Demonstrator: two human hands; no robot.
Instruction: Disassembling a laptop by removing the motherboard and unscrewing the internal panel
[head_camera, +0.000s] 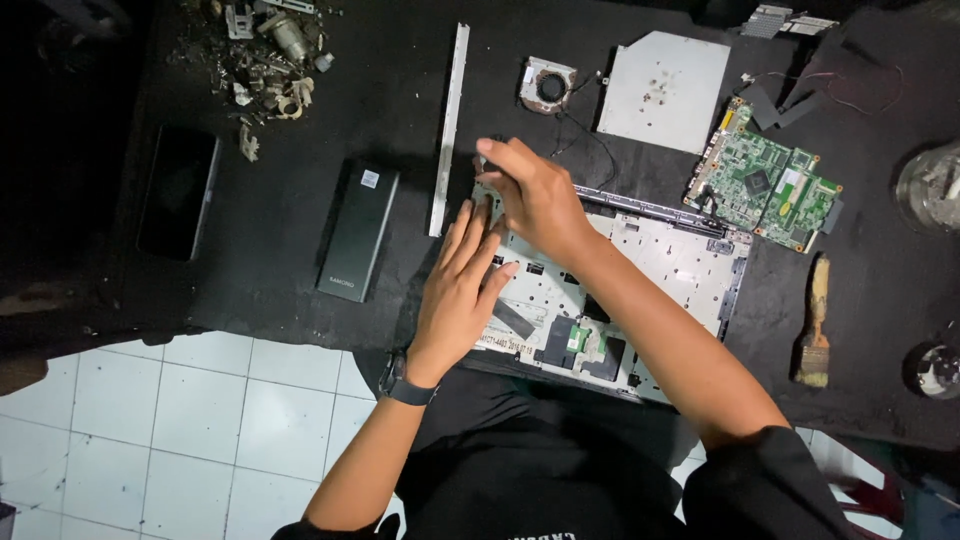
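Both hands work the opened laptop chassis (680, 262): left hand (460, 290) flat with fingers spread, right hand (535, 195) with fingers pinched at its corner.

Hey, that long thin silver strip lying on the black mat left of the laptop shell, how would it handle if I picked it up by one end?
The silver strip is very long and narrow, so it would probably feel light and might flex or sag when held by one end. It lies flat, so it seems unlikely to roll. Its smooth-looking surface could slip on the black mat when pushed.
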